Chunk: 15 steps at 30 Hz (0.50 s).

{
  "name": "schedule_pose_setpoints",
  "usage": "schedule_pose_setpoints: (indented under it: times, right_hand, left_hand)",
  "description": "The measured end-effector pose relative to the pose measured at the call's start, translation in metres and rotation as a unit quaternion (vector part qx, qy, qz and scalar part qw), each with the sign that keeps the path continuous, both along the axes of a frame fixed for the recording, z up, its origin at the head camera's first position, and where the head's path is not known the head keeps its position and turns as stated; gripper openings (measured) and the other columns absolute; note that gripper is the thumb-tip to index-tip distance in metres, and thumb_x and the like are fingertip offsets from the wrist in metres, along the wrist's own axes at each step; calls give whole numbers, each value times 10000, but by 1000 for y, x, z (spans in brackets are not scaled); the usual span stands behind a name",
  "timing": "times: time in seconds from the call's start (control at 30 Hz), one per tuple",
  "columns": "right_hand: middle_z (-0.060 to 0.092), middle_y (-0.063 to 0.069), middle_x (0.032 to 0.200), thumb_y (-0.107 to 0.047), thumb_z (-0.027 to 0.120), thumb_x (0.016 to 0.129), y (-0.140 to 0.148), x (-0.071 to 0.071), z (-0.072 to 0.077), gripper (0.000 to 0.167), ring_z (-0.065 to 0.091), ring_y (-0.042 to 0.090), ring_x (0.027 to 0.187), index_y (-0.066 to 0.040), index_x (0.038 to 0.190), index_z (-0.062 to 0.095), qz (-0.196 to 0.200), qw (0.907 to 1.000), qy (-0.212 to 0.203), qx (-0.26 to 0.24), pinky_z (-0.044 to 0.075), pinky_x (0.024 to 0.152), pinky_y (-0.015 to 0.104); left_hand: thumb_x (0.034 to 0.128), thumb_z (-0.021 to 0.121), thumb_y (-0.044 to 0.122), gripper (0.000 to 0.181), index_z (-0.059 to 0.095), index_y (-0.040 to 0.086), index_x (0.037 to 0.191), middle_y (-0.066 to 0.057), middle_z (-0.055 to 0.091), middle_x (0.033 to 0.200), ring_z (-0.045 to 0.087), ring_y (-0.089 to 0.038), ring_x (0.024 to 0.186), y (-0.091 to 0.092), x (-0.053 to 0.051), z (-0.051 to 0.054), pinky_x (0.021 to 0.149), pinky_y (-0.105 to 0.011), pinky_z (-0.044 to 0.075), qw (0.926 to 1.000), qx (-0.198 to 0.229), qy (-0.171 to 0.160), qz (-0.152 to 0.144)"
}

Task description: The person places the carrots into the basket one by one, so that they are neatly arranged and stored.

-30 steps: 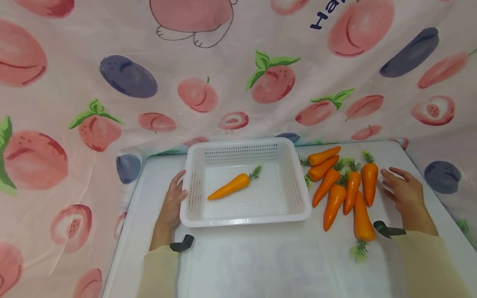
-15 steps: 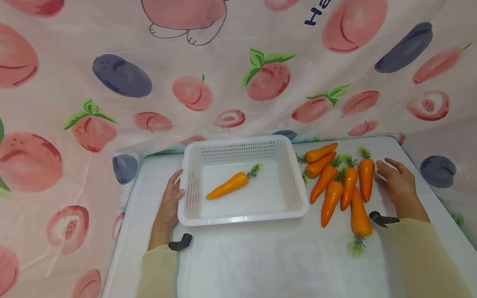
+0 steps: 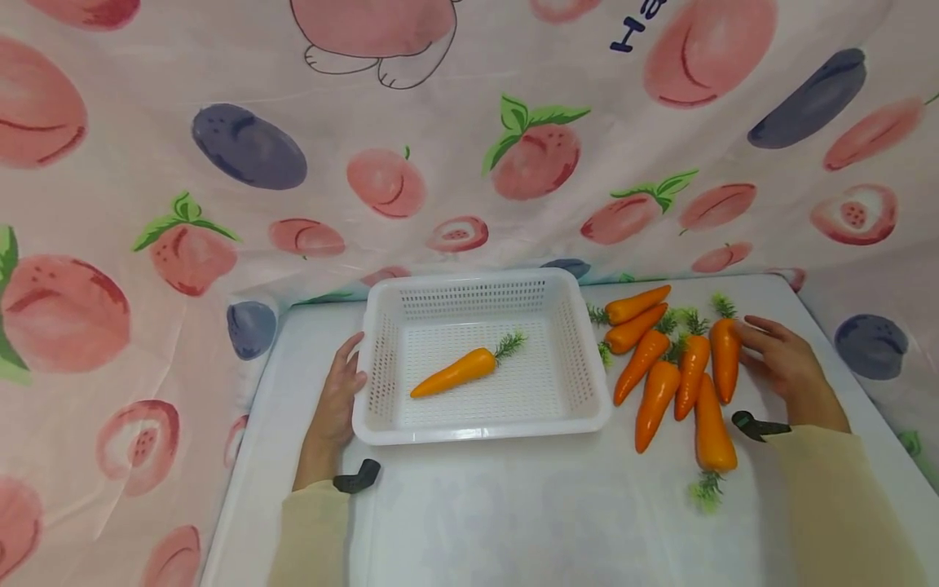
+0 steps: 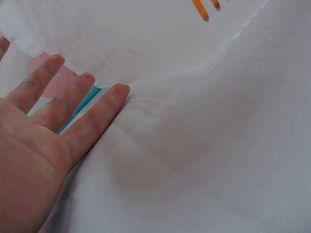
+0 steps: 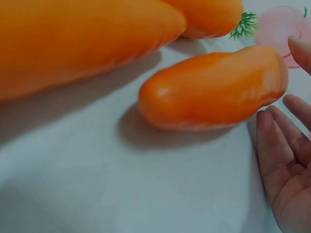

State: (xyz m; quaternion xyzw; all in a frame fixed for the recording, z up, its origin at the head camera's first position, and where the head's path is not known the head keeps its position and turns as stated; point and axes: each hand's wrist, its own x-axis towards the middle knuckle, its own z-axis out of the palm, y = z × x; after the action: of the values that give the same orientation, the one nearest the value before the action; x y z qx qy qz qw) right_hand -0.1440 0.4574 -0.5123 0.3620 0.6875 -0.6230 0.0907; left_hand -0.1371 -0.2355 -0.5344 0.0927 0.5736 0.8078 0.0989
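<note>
A white perforated plastic basket point(image 3: 480, 434) stands on the table with one orange carrot point(image 3: 456, 373) lying slantwise inside. My left hand point(image 3: 339, 399) rests against the basket's left wall; the left wrist view shows its fingers point(image 4: 99, 116) nearly straight along that wall. To the right of the basket, several loose orange carrots with green tops lie in a group. My right hand point(image 3: 788, 365) is beside the rightmost carrot point(image 3: 726, 359), its fingertips at the carrot's upper right side. In the right wrist view the fingers are extended around the thick end of that carrot point(image 5: 214, 92), not curled round it.
The nearest loose carrot point(image 3: 713, 432) points its leafy top toward the front, close to my right wrist. Two more carrots point(image 3: 637, 328) lie near the basket's right rim. A fruit-print cloth point(image 3: 455, 147) hangs behind the white table point(image 3: 513, 522).
My right hand has moved left, from a small gap to the side of the rightmost carrot. The carrot in the basket has shifted slightly to the right. My left hand stays at the basket.
</note>
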Motion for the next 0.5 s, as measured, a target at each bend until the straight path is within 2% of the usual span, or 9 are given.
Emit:
schedule_pose_setpoints:
  times: [0.07, 0.13, 0.3, 0.4, 0.5]
  right_hand:
    - [328, -67, 1620, -646, 798, 699, 0, -1, -3, 1046, 319, 206, 1444, -423, 1590, 297, 35, 9999, -55, 124, 282, 1221, 353]
    - [314, -62, 1634, -634, 807, 699, -1, -2, -6, 1056, 304, 215, 1460, -399, 1596, 300, 40, 9998, 27, 187, 230, 1240, 405]
    - [308, -23, 1633, -653, 778, 733, -3, 1, -12, 1068, 306, 250, 1460, -344, 1619, 266, 404, 9978, 51, 522, 247, 1246, 463]
    - [245, 52, 1669, -679, 745, 755, -4, 2, -14, 1098, 262, 308, 1502, -307, 1638, 208, 708, 9949, -10, 722, 270, 1238, 502]
    - [183, 88, 1710, -680, 727, 782, -5, 3, -16, 1090, 233, 353, 1525, -282, 1643, 189, 778, 9923, -9, 964, 283, 1227, 522]
  left_hand:
    - [1019, 485, 64, 664, 245, 247, 1610, -112, 293, 1644, 462, -181, 1390, -1, 0, 0, 1033, -284, 531, 10000, -60, 10, -6]
    - [1022, 481, 60, 660, 251, 258, 1608, -110, 294, 1649, 464, -175, 1396, -1, 0, 0, 1034, -283, 531, 10000, -95, -6, 6]
    - [1014, 480, 43, 665, 263, 267, 1602, -109, 299, 1652, 471, -177, 1396, -1, 0, 0, 1033, -294, 533, 9999, -22, -114, 43]
    - [1010, 489, 48, 669, 264, 264, 1602, -106, 302, 1651, 471, -175, 1396, -1, -1, 0, 1036, -294, 531, 9999, 0, -128, 44]
    - [1012, 488, 52, 668, 262, 262, 1604, -99, 301, 1652, 466, -169, 1399, -1, -1, 0, 1043, -290, 526, 9999, -33, -89, 33]
